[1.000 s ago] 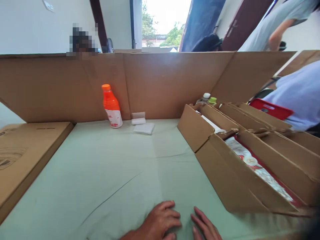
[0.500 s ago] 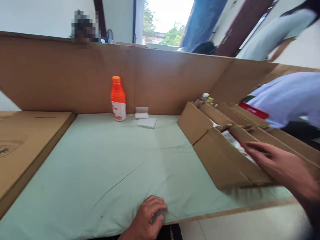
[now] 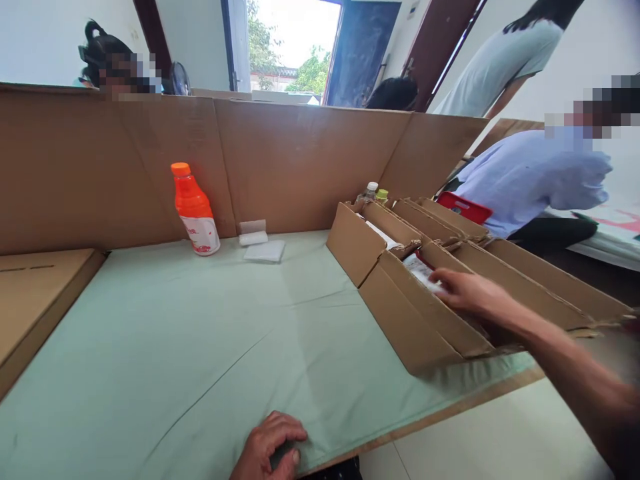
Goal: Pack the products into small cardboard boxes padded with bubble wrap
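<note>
At the desk [image 3: 210, 320], right hand [image 3: 463, 290] is reaching into 1 cardboard box [image 3: 400, 313], apparently for the white packet [image 3: 418, 267] inside; can't tell whether fingers are pinching. Left hand [image 3: 273, 443] is resting, fingers curling loosely. Lifting likely needs firmer grip.

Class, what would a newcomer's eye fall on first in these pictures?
The orange bottle would likely come first, standing at the back of the green cloth before the cardboard screen. Next, the right hand, at the opening of a cardboard box on the right.
</note>
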`<state>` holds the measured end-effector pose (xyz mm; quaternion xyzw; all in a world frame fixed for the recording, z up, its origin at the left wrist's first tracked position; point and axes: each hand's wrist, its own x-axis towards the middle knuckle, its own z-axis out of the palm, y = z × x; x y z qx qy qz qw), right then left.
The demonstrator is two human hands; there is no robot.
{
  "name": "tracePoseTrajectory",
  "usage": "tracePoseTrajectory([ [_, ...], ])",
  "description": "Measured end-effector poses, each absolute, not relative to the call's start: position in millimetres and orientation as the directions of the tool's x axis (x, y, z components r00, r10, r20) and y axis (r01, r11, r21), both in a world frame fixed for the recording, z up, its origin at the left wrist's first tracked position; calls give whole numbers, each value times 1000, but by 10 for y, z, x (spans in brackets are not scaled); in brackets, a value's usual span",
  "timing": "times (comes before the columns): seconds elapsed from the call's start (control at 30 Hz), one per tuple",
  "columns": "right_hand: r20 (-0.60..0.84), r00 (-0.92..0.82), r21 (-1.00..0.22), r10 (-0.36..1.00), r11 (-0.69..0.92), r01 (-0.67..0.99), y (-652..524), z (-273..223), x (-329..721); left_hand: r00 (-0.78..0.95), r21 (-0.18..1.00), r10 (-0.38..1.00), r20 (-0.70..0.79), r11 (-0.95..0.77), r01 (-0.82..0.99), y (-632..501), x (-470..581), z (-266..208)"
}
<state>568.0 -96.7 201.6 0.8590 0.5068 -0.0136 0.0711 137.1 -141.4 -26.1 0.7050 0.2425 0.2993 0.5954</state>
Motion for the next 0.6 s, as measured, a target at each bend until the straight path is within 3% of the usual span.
tracePoseTrajectory([
  [0.1, 87, 541, -91, 837, -534, 841, -1208, 2222, 5560, 636, 993, 767, -86, 121, -11, -1314, 1517, -30],
  [0.17, 188, 473, -284, 861, -414, 865, -1362, 2242, 5249, 598, 940, 789, -144, 298, -166, -1227, 1749, 195],
  [0.27, 83, 95, -503, 992, -40, 863, -1382, 2133, 4688, 605, 729, 762, -230, 546, -412, -1104, 2155, 510],
  [0.33, 45, -93, -560, 995, 103, 822, -1199, 2096, 4522, 616, 613, 714, -334, 661, -433, -1024, 2322, 621],
  [0.43, 144, 8, -497, 990, 65, 865, -675, 2190, 4802, 522, 627, 718, -460, 679, -382, -899, 2320, 582],
  [0.5, 146, 145, -352, 979, -86, 932, -260, 2283, 5206, 424, 671, 749, -508, 654, -351, -823, 2210, 459],
  [0.6, -96, 244, -77, 965, -251, 965, 245, 2321, 5734, 356, 704, 757, -548, 648, -293, -751, 2042, 258],
])
